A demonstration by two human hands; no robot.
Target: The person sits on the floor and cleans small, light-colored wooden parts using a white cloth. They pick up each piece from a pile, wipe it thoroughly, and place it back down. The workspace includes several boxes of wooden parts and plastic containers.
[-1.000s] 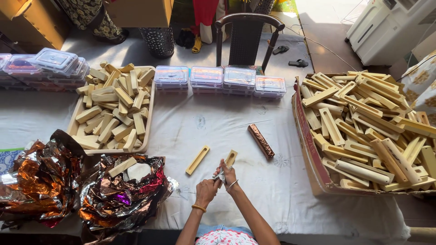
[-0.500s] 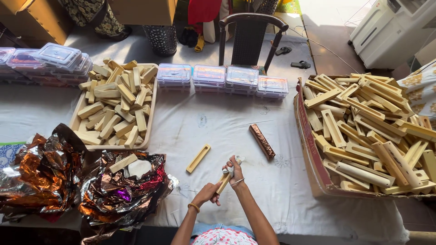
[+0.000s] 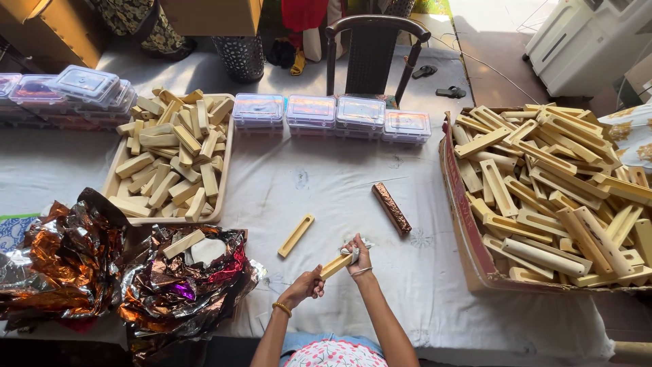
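Note:
My left hand (image 3: 305,285) grips the near end of a pale wooden bar (image 3: 335,266) held just above the white-covered table. My right hand (image 3: 358,255) clasps the bar's far end with a small white cloth (image 3: 353,250) bunched under its fingers. Another slotted wooden bar (image 3: 296,235) lies on the cloth to the left of my hands. A foil-wrapped brown bar (image 3: 391,208) lies to the upper right of them.
A tray (image 3: 226,182) of short wooden blocks sits at left, a cardboard box (image 3: 460,219) heaped with long wooden bars at right. Clear lidded boxes (image 3: 330,111) line the far side. Crumpled metallic foil sheets (image 3: 115,275) lie at near left. A dark chair (image 3: 372,46) stands behind.
The bar has tilted from nearly upright to a flatter slant as my hands lowered and spread along it; my left hand moved left to its near end.

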